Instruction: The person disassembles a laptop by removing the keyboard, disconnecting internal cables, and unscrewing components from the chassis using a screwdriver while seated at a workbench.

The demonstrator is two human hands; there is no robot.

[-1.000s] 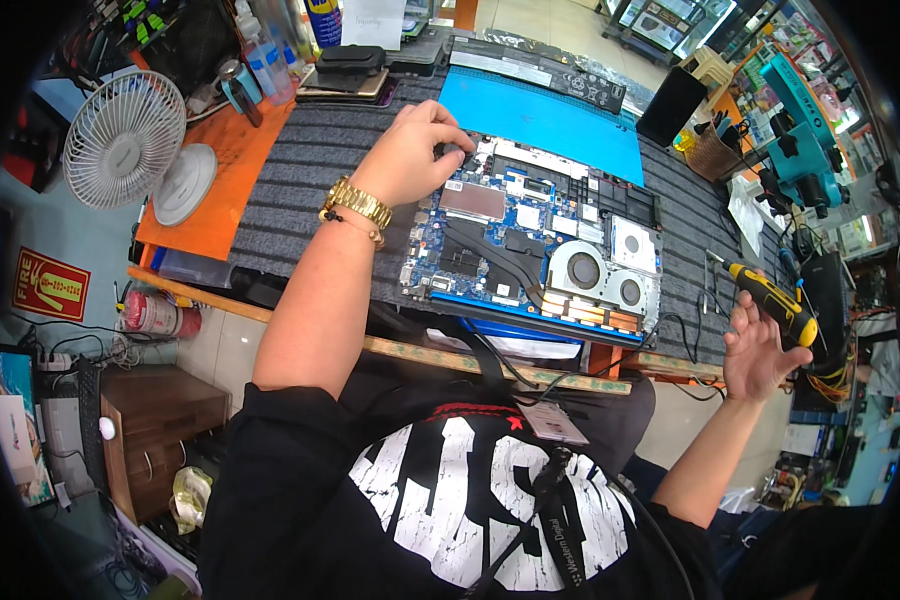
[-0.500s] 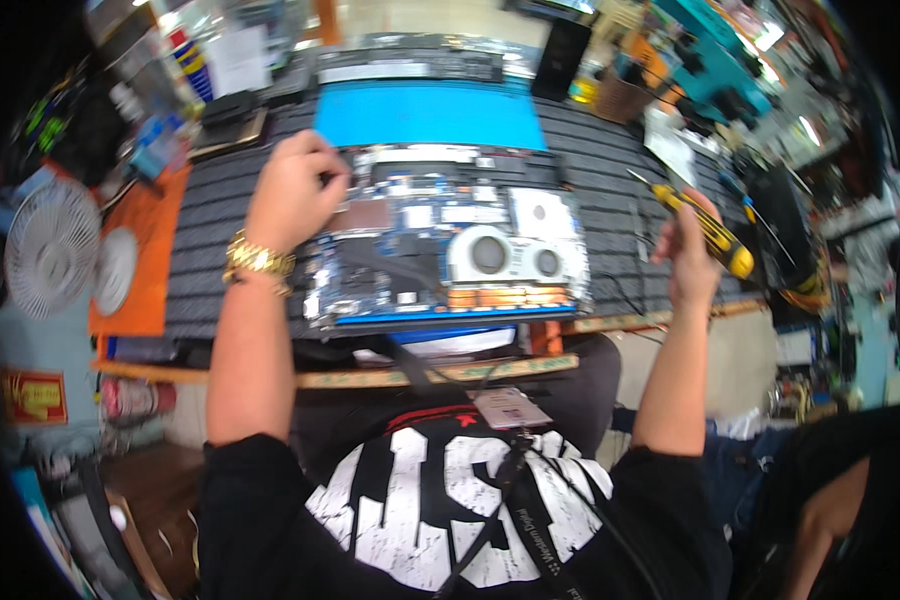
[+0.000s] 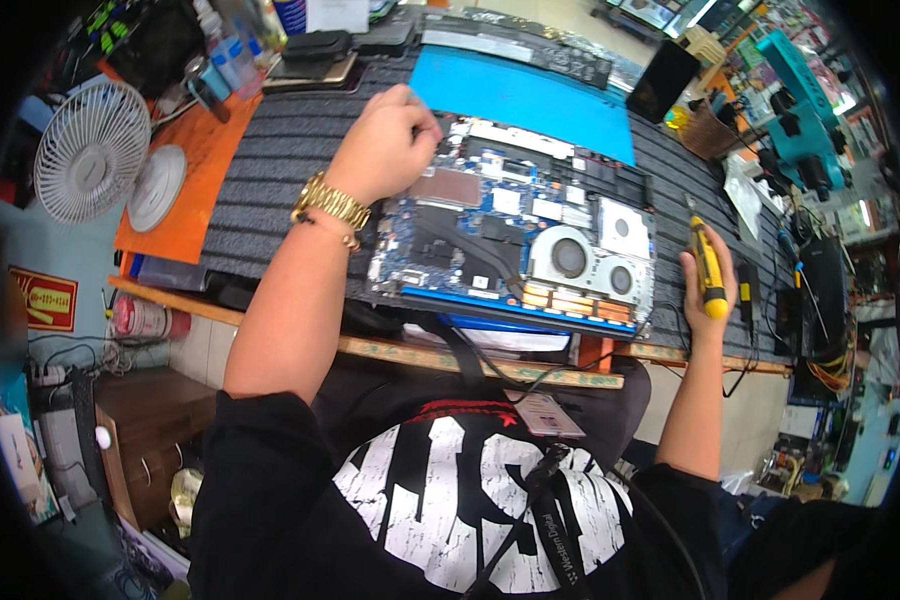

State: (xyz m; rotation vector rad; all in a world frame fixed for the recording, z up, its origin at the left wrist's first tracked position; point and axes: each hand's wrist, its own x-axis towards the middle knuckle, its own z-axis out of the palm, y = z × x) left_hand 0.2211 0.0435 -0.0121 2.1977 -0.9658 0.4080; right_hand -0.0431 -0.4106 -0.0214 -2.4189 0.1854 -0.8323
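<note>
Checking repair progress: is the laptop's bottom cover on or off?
Off: the laptop lies with circuit board, heat pipes and both fans bare.

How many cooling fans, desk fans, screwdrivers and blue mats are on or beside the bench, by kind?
Round cooling fans inside the opened laptop: 2, at and
White desk fan: 1
Yellow-handled screwdriver, held in the right hand: 1
Blue mat: 1
Total: 5
</note>
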